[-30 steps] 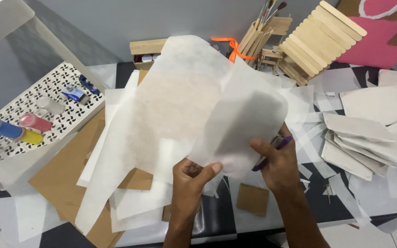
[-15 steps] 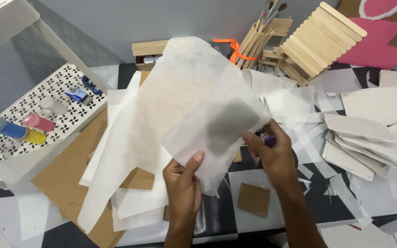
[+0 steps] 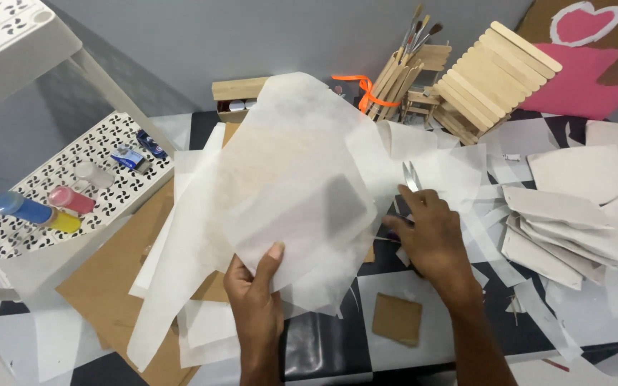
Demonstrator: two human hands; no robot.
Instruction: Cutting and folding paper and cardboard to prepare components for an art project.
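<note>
Over checkered tabletop (image 3: 323, 350), left hand (image 3: 255, 293) pinches translucent paper (image 3: 287, 193); right hand (image 3: 430, 232) grips scissors (image 3: 410, 175) (metal tips).

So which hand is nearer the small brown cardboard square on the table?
Right. The right hand, holding scissors, is just above the cardboard square; the left hand, gripping the translucent paper sheet, sits farther left.

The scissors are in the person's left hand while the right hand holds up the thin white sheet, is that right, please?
Not quite: the hands are swapped. In the head view the scissors are in the right hand, and the left hand holds up the thin white sheet.
</note>
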